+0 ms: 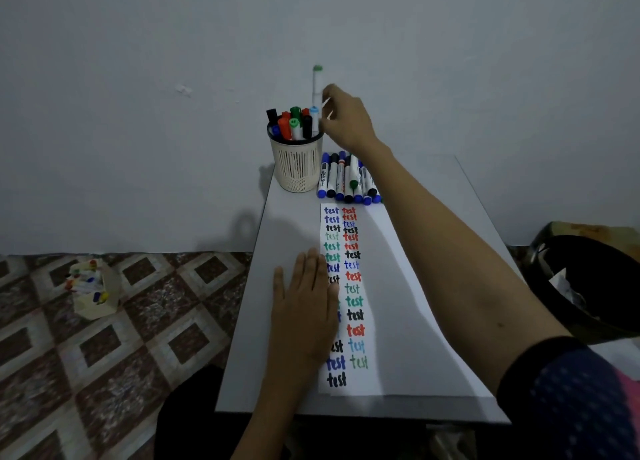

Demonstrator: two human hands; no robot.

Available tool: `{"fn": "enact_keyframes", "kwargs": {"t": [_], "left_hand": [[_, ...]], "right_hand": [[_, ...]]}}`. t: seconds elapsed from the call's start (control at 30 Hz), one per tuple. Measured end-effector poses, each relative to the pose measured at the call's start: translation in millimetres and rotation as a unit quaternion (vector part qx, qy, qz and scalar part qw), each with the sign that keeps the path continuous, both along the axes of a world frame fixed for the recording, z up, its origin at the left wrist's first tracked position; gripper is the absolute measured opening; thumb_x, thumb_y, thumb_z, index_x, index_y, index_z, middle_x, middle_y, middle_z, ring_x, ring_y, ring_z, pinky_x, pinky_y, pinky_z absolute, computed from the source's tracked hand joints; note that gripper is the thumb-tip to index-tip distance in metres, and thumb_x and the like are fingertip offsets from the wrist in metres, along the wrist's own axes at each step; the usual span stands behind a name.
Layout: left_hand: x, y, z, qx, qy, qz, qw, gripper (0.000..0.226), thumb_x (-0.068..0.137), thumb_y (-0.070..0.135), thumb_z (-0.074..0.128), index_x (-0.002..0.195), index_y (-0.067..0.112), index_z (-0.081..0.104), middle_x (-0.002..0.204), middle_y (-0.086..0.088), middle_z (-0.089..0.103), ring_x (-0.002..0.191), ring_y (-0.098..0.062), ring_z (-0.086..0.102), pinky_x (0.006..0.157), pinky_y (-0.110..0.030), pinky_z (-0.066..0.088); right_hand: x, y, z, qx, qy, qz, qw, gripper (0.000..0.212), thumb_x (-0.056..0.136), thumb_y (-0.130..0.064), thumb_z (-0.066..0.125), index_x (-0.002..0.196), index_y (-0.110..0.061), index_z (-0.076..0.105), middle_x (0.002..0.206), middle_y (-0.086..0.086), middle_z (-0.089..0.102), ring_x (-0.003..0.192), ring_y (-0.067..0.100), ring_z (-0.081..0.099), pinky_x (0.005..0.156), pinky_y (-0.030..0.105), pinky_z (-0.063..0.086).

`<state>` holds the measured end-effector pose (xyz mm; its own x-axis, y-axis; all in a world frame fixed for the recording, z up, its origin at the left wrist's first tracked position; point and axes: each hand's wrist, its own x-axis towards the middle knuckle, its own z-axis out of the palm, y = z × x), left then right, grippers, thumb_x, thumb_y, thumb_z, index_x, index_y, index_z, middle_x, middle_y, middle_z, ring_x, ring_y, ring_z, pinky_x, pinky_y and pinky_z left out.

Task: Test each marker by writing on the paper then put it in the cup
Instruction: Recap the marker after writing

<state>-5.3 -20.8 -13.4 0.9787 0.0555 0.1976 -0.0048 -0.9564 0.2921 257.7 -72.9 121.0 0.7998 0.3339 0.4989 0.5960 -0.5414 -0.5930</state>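
Dotted dark-blue sleeve (581, 400) fabric with a pink patch covers the upper right arm, and the bare forearm stretches straight out over the smooth grey desk (287, 224). The right hand (346, 120) is raised above the desk's far end with its fingers curled, the fingertips pinching the lower barrel of a green-tipped white marker (317, 82). That marker stands upright with its green end up, slightly blurred, just over the right side of the cream plastic cup (298, 169). The cup is a round holder with slotted sides, a mesh band at the base and a dark rim. It is packed with capped markers (294, 124) in black, red, green and blue.

Just right of the cup, a row of loose markers (346, 179) lies side by side on the desk: white cylindrical barrels with blue, black and green ends. A long white paper sheet (398, 321) lies flat, carrying two columns of the word "test" in blue, red, black and green ink.

The left hand (304, 304) rests palm down with its fingers straight and together, pressing the sheet's left edge and covering part of the left column. The hands are well apart.

Left of the desk, a small cardboard box (93, 293) of markers stands on glossy diamond-patterned floor tiles (104, 355). At right sits a round black bin (588, 286).
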Motion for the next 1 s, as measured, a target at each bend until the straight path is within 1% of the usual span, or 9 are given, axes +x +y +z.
{"fn": "enact_keyframes", "kwargs": {"t": [0.13,0.23,0.3,0.37,0.47,0.57,0.63,0.87,1.0], "left_hand": [[0,0,0,-0.004,-0.009,0.003,1.000,0.076,0.091,0.050,-0.015,0.144,0.010,0.022,0.150,-0.008,0.027,0.140,-0.022,0.021,0.113,-0.050,0.008],[-1,-1,2,-0.013,-0.015,0.003,1.000,0.072,0.089,0.050,-0.011,0.146,0.013,0.012,0.154,-0.004,0.016,0.143,-0.017,0.009,0.115,-0.044,-0.005],[-2,-1,4,-0.020,-0.012,0.005,1.000,0.070,0.087,0.047,-0.006,0.146,0.014,0.010,0.155,-0.003,0.013,0.143,-0.015,0.006,0.114,-0.041,-0.009],[-2,-1,3,-0.021,-0.009,0.008,1.000,0.069,0.087,0.046,-0.005,0.147,0.015,0.009,0.155,-0.002,0.011,0.143,-0.014,0.004,0.115,-0.041,-0.009],[-2,-1,3,-0.027,-0.009,0.008,1.000,0.070,0.087,0.047,-0.005,0.147,0.015,0.010,0.155,-0.001,0.011,0.143,-0.013,0.004,0.115,-0.041,-0.008],[-3,-1,5,-0.020,0.004,0.011,1.000,0.072,0.083,0.048,-0.010,0.147,0.018,0.004,0.156,0.001,0.007,0.143,-0.011,-0.001,0.116,-0.040,-0.009],[-3,-1,6,-0.016,0.008,0.013,1.000,0.073,0.082,0.049,-0.012,0.147,0.018,0.002,0.156,0.002,0.005,0.143,-0.010,-0.003,0.116,-0.041,-0.008],[-2,-1,5,-0.013,0.015,0.015,1.000,0.076,0.080,0.050,-0.013,0.147,0.019,0.003,0.156,0.002,0.004,0.143,-0.009,-0.004,0.116,-0.041,-0.008],[-2,-1,5,-0.014,0.010,0.009,1.000,0.071,0.084,0.049,-0.009,0.147,0.019,0.004,0.156,0.001,0.007,0.143,-0.010,-0.002,0.116,-0.042,-0.006]], "right_hand": [[2,-1,-2,-0.056,0.006,-0.002,0.998,0.033,0.085,-0.018,0.063,0.117,-0.009,0.060,0.105,0.009,0.062,0.091,0.015,0.045,0.083,0.036,0.046],[0,-8,3,0.030,0.056,0.017,0.998,0.052,0.084,-0.013,0.063,0.134,-0.012,0.049,0.109,0.006,0.055,0.095,0.015,0.050,0.082,0.025,0.045],[0,-19,4,0.102,0.077,-0.004,0.992,0.046,0.086,-0.009,0.059,0.131,-0.011,0.051,0.111,0.009,0.058,0.091,0.014,0.055,0.080,0.024,0.048],[2,-37,-3,0.119,0.112,-0.058,0.985,0.034,0.088,-0.007,0.057,0.121,-0.008,0.058,0.113,0.014,0.062,0.082,0.012,0.055,0.072,0.022,0.049],[4,-73,-28,0.020,0.217,-0.149,0.964,0.021,0.088,-0.004,0.059,0.108,0.000,0.063,0.110,0.017,0.066,0.075,0.016,0.055,0.066,0.026,0.051],[-4,-97,-55,-0.068,0.295,-0.174,0.937,0.026,0.084,-0.008,0.069,0.107,0.003,0.064,0.106,0.018,0.067,0.080,0.024,0.058,0.079,0.037,0.055],[-11,-101,-64,-0.056,0.289,-0.176,0.939,0.024,0.082,-0.006,0.070,0.106,-0.003,0.065,0.105,0.016,0.067,0.083,0.025,0.057,0.087,0.041,0.055],[-23,-94,-66,-0.089,0.241,-0.209,0.944,0.029,0.078,-0.008,0.071,0.105,-0.006,0.063,0.092,0.008,0.057,0.085,0.025,0.059,0.083,0.040,0.056],[-33,-101,-67,0.070,0.204,-0.271,0.938,0.020,0.081,-0.013,0.070,0.099,-0.004,0.065,0.090,0.006,0.061,0.076,0.022,0.060,0.075,0.033,0.054]]}}
